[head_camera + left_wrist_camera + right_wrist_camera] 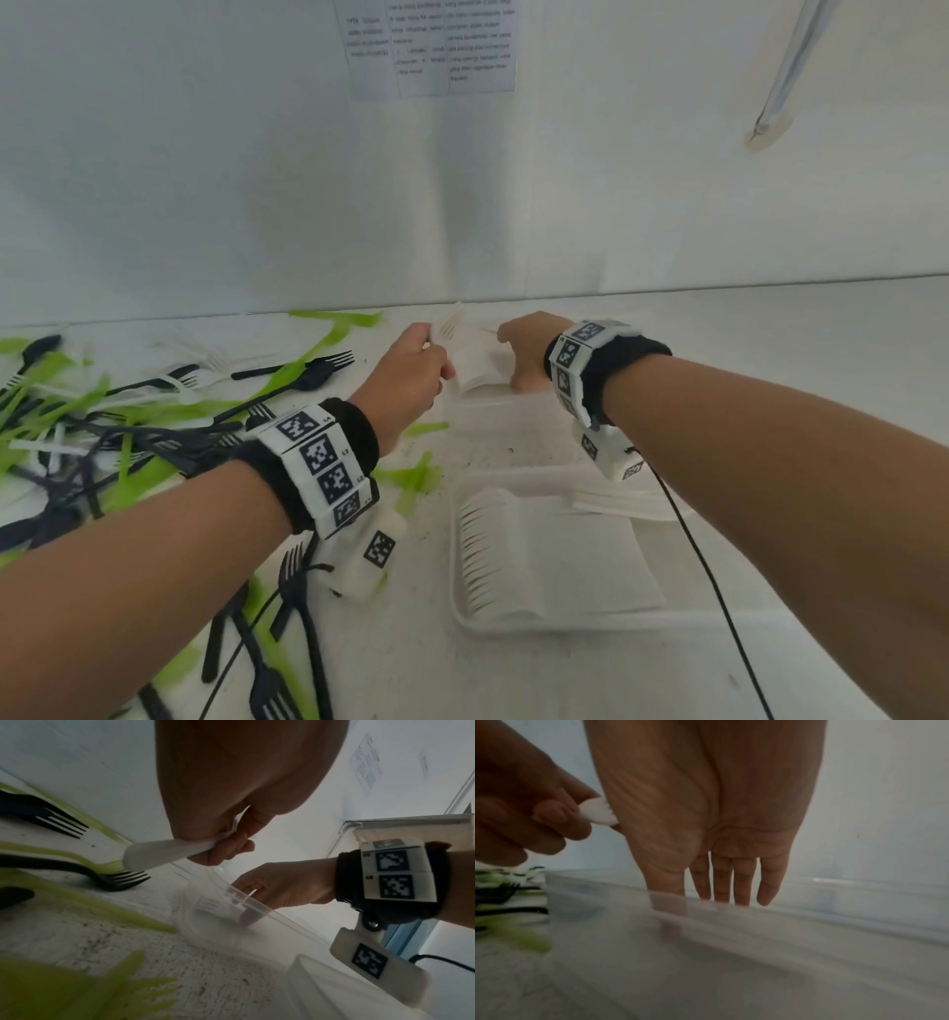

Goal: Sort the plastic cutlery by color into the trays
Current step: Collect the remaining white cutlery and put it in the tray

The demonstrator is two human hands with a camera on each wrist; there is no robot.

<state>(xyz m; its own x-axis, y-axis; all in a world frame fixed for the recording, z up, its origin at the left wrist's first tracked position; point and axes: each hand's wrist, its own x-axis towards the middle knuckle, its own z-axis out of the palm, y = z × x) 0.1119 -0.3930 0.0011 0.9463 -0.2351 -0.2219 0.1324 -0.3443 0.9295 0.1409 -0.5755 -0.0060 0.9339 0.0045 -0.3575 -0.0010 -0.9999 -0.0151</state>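
At centre frame, the left hand (411, 372) pinches a white plastic fork (167, 852) above the far clear plastic tray (257, 925); the right hand (706, 821), fingers straight, reaches into it. Released askew, the fork could bounce onto the counter (411, 642).
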